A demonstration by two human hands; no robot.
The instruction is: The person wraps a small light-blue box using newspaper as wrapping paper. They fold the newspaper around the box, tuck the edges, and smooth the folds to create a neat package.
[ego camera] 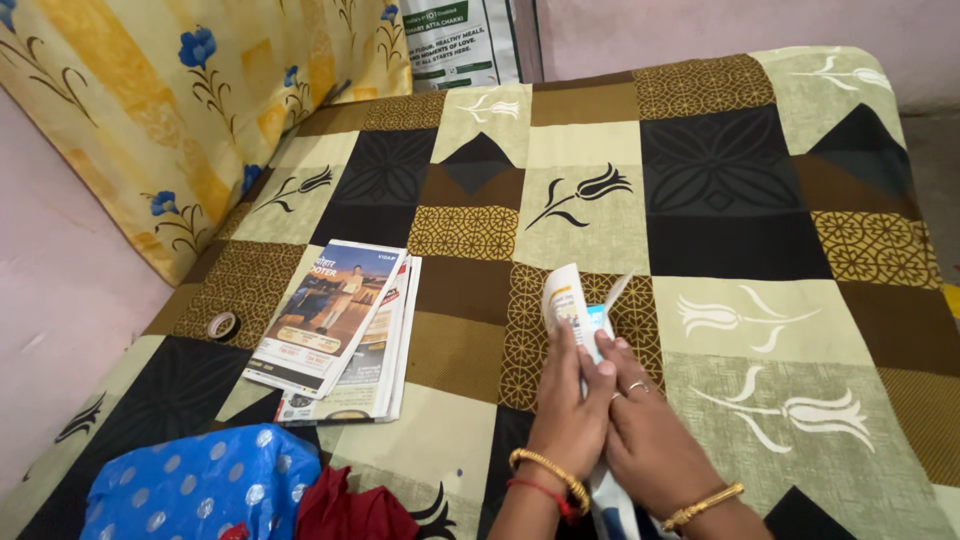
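Note:
My left hand (572,400) and my right hand (648,425) press together low in the middle of the head view, on a patterned bedsheet (730,250). Between them they hold a folded piece of printed paper (566,300), cream and light blue, whose upper end sticks up past my fingertips. The lower part of the paper runs down between my wrists. Both wrists wear gold bangles, the left also a red thread, and a ring sits on a right finger.
A stack of folded newspapers (340,330) lies to the left of my hands. A roll of tape (222,325) rests near the bed's left edge. Blue dotted cloth (200,490) and red cloth (345,510) lie at the near left. A yellow floral curtain (180,100) hangs at the back left.

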